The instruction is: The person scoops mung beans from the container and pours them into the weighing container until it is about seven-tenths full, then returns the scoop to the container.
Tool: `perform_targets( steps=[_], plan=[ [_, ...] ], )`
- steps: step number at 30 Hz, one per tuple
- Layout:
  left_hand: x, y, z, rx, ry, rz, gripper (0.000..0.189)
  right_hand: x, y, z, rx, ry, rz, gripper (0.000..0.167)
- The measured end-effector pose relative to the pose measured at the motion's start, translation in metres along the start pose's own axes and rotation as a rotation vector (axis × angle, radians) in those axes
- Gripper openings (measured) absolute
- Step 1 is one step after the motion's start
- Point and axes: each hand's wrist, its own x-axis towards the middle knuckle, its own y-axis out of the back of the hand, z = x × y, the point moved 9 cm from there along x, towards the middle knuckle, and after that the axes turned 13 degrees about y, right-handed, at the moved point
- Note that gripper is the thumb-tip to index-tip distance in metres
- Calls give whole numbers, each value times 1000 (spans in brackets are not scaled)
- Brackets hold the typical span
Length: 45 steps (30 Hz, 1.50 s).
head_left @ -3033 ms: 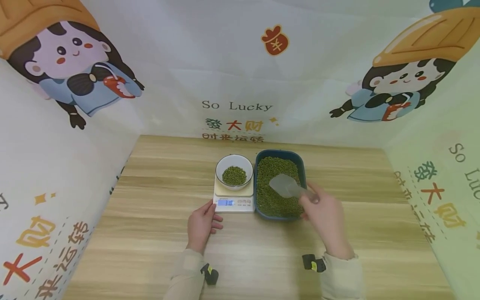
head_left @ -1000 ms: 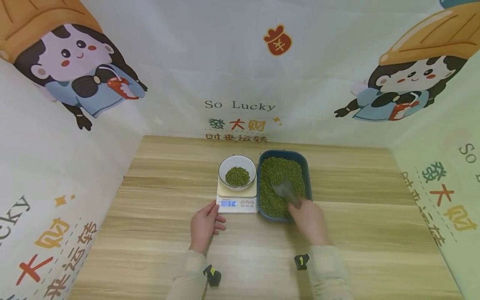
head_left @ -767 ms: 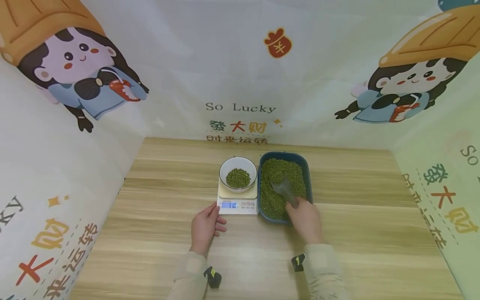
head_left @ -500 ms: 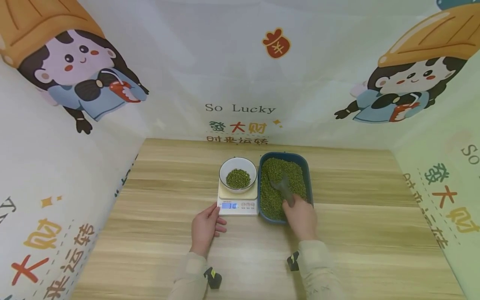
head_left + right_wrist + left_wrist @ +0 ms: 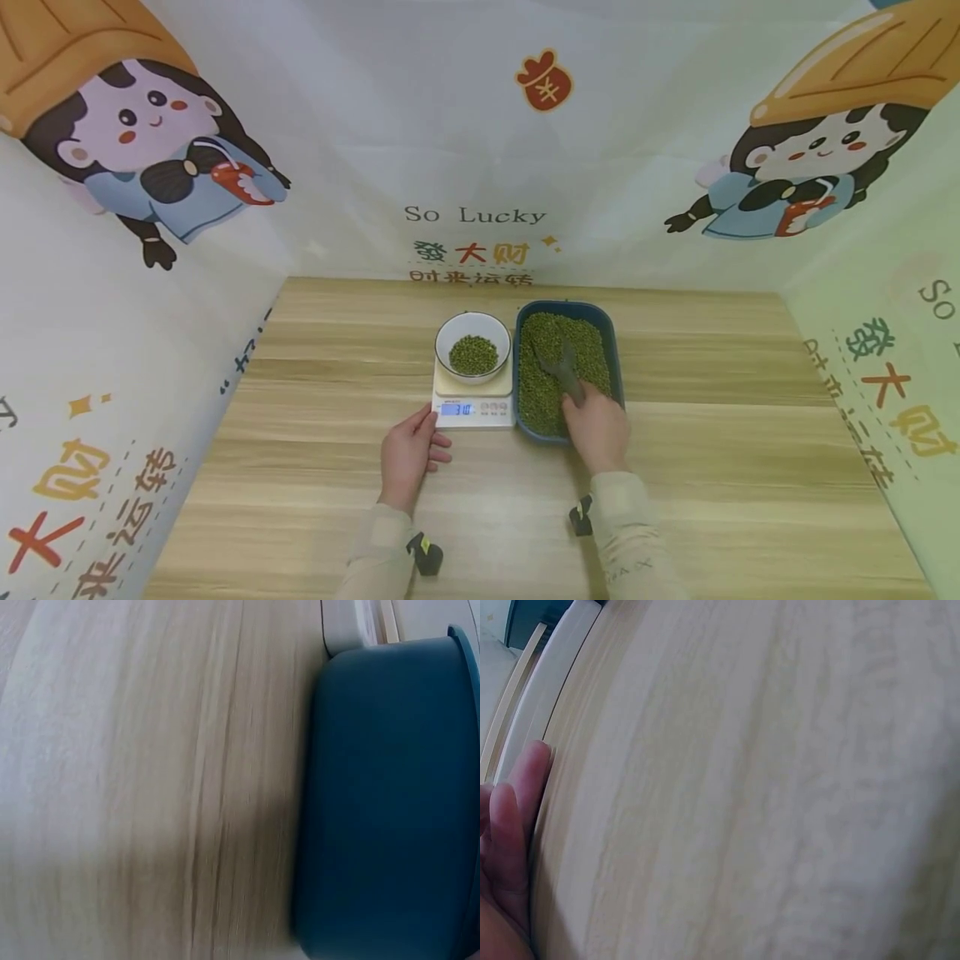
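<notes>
In the head view my right hand (image 5: 600,429) grips the handle of a grey translucent scoop (image 5: 567,375). The scoop's blade is partly sunk in the mung beans (image 5: 588,342) that fill a dark blue tub (image 5: 617,350). Left of the tub stands a white kitchen scale (image 5: 476,417) with a lit display. A white dark-rimmed bowl (image 5: 450,333) on it holds a small heap of mung beans (image 5: 473,356). My left hand (image 5: 405,458) rests its fingertips against the scale's front left corner. In the left wrist view, straight fingers (image 5: 531,776) touch the scale's side. The right wrist view does not show the hand.
The wooden table (image 5: 300,467) reaches to printed white cloth walls (image 5: 360,167) at the back and both sides. Scale and tub stand side by side, almost touching. A few stray beans lie behind the tub. Black cameras sit at both wrists.
The right hand has brought the scoop from above the tub down into the beans, and has swung leftward with the blade pushed in. The left hand keeps its place at the scale.
</notes>
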Motion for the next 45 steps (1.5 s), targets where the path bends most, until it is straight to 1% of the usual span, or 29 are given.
perform_targets(
  steps=[3, 9, 17, 26, 32, 40, 45],
  plan=[
    [0, 0, 1, -2, 0, 3, 40, 0, 0, 1, 14, 11, 9, 37],
    [1, 0, 2, 7, -3, 5, 41, 0, 4, 2, 61, 17, 41, 38],
    [1, -1, 0, 12, 15, 4, 40, -2, 9, 2, 70, 25, 77, 38],
    [-1, -1, 2, -4, -8, 0, 41, -5, 10, 5, 92, 19, 107, 41],
    [-1, -2, 1, -9, -6, 2, 41, -6, 11, 7, 118, 13, 129, 40],
    [0, -2, -1, -5, 2, 6, 40, -7, 12, 6, 125, 15, 149, 40],
    [0, -1, 0, -8, -6, 9, 40, -8, 13, 7, 145, 15, 173, 38]
  ],
)
